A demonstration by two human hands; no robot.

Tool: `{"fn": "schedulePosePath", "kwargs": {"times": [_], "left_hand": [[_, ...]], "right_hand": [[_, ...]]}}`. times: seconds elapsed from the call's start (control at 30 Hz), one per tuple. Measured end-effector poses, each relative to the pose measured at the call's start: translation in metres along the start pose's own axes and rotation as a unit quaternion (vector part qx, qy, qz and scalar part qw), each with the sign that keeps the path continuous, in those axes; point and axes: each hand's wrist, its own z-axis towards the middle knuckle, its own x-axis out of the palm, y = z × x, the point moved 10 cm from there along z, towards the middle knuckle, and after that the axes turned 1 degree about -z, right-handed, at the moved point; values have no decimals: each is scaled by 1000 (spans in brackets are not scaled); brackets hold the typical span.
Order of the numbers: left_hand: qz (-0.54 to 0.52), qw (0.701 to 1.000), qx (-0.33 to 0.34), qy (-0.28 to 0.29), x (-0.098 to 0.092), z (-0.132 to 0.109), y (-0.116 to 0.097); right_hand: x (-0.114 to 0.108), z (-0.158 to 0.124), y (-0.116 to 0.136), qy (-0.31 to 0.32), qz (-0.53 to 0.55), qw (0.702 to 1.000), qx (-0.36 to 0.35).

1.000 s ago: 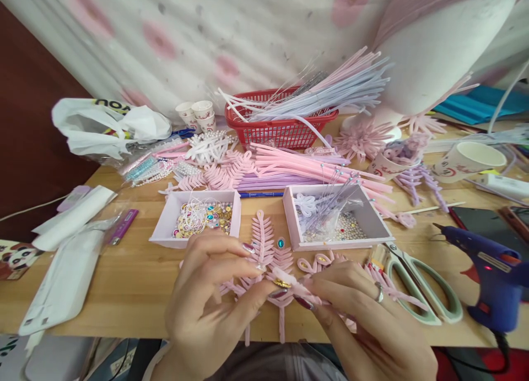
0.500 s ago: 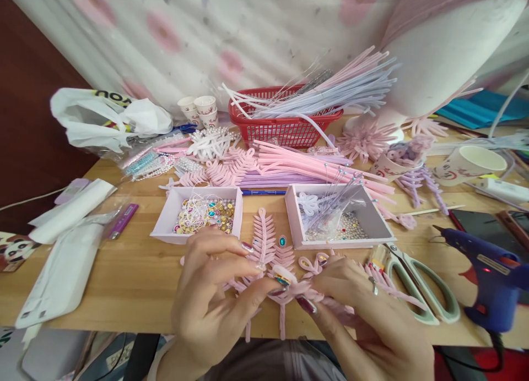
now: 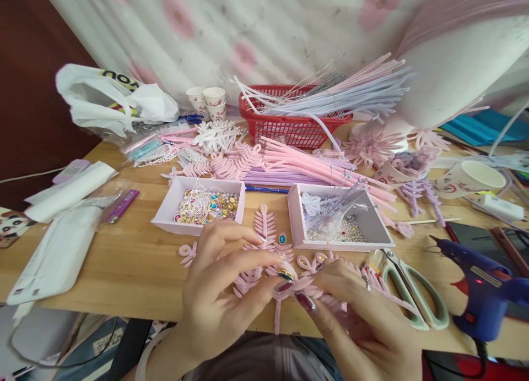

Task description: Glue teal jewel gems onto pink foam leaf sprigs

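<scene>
Just in front of my lap, my left hand pinches a small gold-rimmed gem between thumb and index finger. The gem lies against a pink pipe-cleaner ornament; whether it is stuck there I cannot tell. My right hand grips this ornament from the right with thumb and fingers, hiding much of it. Beyond the hands lie a feather-shaped pink pipe-cleaner piece and another pink piece with a teal gem. A small pink loop piece rests left of my left hand.
A box of gems and a box of beads and pins stand ahead. Right are scissors and a glue gun with a lit red light. Behind are pink pipe cleaners and a red basket.
My left index finger has come down onto the gem, closing the pinch with the thumb. Both hands stay close together at the pink ornament. The camera view has shifted slightly.
</scene>
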Motion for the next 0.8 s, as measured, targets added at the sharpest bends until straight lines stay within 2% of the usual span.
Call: {"fn": "schedulePosePath", "kwargs": {"times": [0.27, 0.8], "left_hand": [[27, 1000, 0, -11, -4, 1, -2], [15, 1000, -25, -7, -6, 1, 2]], "right_hand": [[-2, 3, 7, -13, 8, 1000, -27], [2, 1, 4, -4, 23, 999, -25]]}}
